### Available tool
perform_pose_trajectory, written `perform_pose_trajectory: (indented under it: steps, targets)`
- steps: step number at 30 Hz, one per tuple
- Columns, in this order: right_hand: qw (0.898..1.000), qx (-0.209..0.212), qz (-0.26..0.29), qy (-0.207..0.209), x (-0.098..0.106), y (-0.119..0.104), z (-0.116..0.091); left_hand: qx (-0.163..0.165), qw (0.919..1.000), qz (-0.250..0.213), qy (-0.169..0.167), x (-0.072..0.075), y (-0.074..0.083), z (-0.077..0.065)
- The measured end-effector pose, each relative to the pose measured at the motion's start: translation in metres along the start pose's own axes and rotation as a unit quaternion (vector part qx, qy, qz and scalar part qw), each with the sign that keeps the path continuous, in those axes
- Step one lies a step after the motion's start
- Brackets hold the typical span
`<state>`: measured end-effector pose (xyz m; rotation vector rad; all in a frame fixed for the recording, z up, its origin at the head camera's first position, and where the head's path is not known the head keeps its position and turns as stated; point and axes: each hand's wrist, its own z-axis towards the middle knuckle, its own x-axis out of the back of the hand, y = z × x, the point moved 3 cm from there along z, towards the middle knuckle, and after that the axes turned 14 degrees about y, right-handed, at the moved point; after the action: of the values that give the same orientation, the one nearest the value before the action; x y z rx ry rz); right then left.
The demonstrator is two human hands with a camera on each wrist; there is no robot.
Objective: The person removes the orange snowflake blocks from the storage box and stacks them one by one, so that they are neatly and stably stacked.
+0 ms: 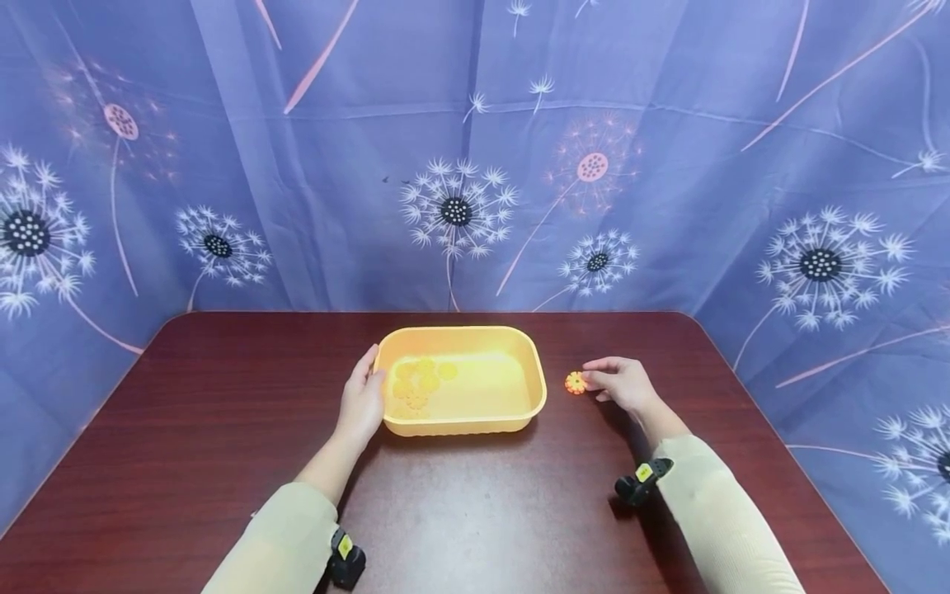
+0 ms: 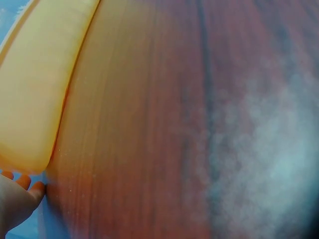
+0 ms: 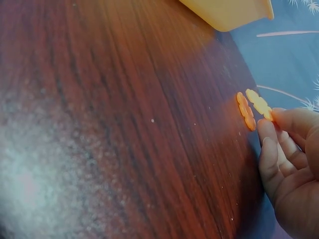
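Observation:
A yellow plastic tray (image 1: 463, 428) stands on the table with several flower-shaped discs (image 1: 425, 381) in its left half. My left hand (image 1: 362, 400) grips the tray's left end, thumb at the rim and fingers along the outside wall. Fingertips at that end also appear in the left wrist view. To the right of the tray, my right hand (image 1: 625, 386) pinches an orange flower-shaped disc (image 1: 575, 382) between thumb and forefinger. In the right wrist view this disc is tilted on edge, and a similar orange scalloped shape (image 3: 245, 111) appears close beside it, low over the tabletop.
The dark reddish wooden table (image 1: 475, 511) has a shiny patch in front. A blue curtain (image 1: 356, 206) with dandelion prints rises behind the table and along its sides. Black wrist cameras (image 1: 347, 563) are strapped over the light sleeves.

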<state>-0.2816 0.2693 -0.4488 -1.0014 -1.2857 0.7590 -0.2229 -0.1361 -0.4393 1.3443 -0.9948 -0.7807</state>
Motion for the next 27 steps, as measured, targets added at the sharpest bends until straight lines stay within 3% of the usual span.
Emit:
perform_pose_trajectory:
  steps: [18, 27]
  targets:
    - [1.000, 0.002, -0.022, 0.009, -0.0023, 0.0016, 0.0034, -0.022, 0.9996, 0.016, 0.006, 0.0003, 0.0004, 0.0017]
    - [1.000, -0.006, -0.020, 0.013, -0.0031, 0.0011, 0.0018, -0.012, 0.9998, 0.013, 0.003, 0.0002, 0.0001, 0.0002]
